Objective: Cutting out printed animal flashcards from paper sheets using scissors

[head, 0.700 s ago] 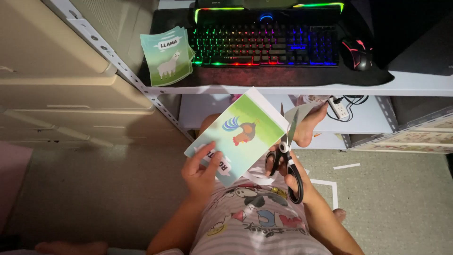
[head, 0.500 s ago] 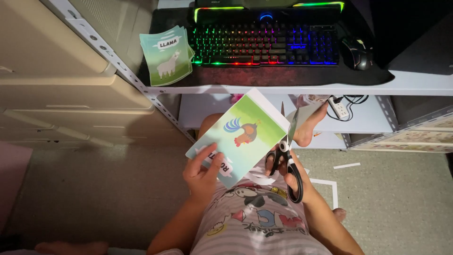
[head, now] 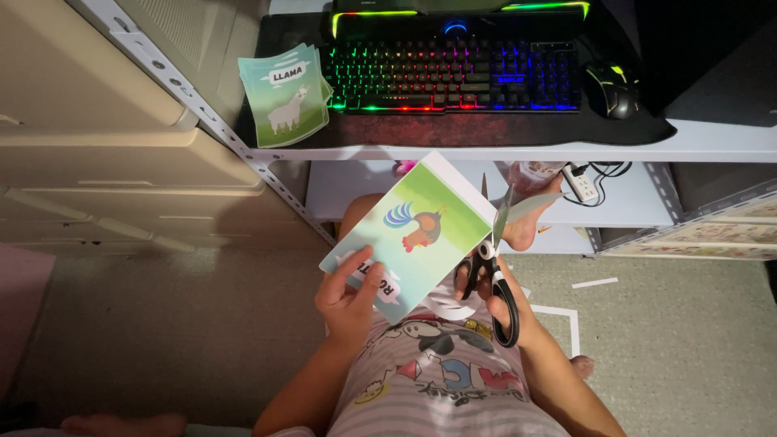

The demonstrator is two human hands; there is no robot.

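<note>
The rooster card (head: 417, 235) has tipped a little and slid toward the left of the frame. The left hand (head: 350, 298) has moved its thumb farther onto the card. The scissors (head: 494, 271) have stayed near the card's right edge, blades apart.

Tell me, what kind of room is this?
Probably a home computer corner. A rainbow-lit black keyboard and black computer mouse sit on a white metal shelf desk, and beige plastic drawers stand beside it on grey carpet.
</note>
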